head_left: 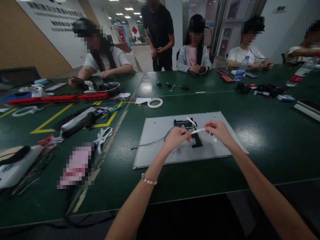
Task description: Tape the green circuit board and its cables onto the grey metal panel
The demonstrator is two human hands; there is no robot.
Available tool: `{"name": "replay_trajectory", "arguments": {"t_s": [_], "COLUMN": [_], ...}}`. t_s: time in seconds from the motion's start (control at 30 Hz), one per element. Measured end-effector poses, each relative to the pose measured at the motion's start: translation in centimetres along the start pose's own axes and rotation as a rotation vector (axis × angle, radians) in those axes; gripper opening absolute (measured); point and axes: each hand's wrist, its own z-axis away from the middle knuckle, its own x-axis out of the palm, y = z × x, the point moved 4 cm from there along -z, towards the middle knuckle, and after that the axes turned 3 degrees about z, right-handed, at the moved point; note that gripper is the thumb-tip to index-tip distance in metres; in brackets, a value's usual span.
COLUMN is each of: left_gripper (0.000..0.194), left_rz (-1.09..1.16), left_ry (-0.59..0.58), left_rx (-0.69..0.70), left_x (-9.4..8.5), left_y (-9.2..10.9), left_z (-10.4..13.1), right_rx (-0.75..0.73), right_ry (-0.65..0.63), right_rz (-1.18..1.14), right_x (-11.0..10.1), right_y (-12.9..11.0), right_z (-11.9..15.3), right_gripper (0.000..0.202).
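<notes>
Between my two hands a short strip of white tape (198, 131) is stretched, one end pinched in each. My left hand (177, 138) is closed on its left end, and my right hand (217, 130) grips the right end. Below them a flat grey-white panel (155, 130) lies on the table. Near its middle sits a black bracket (197, 141) with a circuit board, partly hidden by my left hand. Another white strip (191, 122) sticks up from that bracket. A grey cable (150, 144) runs leftward off the panel.
A roll of white tape (155, 103) lies beyond the panel. Left are crumpled white strips (103, 138), a black-and-white device (77, 121) and a pinkish blurred object (77, 163). Bottles (241, 69) stand at the far right. Several people are around the green table (200, 180).
</notes>
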Motion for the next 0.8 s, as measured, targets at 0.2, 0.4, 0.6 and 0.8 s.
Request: {"name": "replay_trajectory", "arguments": {"t_s": [0.2, 0.4, 0.6, 0.8], "left_gripper": [0.035, 0.036, 0.036, 0.035], "left_rz": [-0.288, -0.655, -0.730, -0.766], "left_ry": [0.041, 0.140, 0.111, 0.143], "left_rx": [-0.047, -0.080, -0.115, -0.110], "left_x": [2.4, 3.6, 4.0, 4.4], "left_y": [-0.3, 0.0, -0.2, -0.1], "left_z": [0.6, 0.9, 0.7, 0.7], "right_rx": [-0.050, -0.077, -0.075, -0.016], "right_ry": [0.064, 0.087, 0.100, 0.171], "right_rz": [0.429, 0.705, 0.854, 1.033], "right_x": [0.6, 1.7, 2.6, 3.5], "right_y": [1.5, 1.4, 1.4, 0.6], "right_z": [1.9, 2.2, 2.4, 2.8], "right_gripper": [0.014, 0.016, 0.011, 0.026]}}
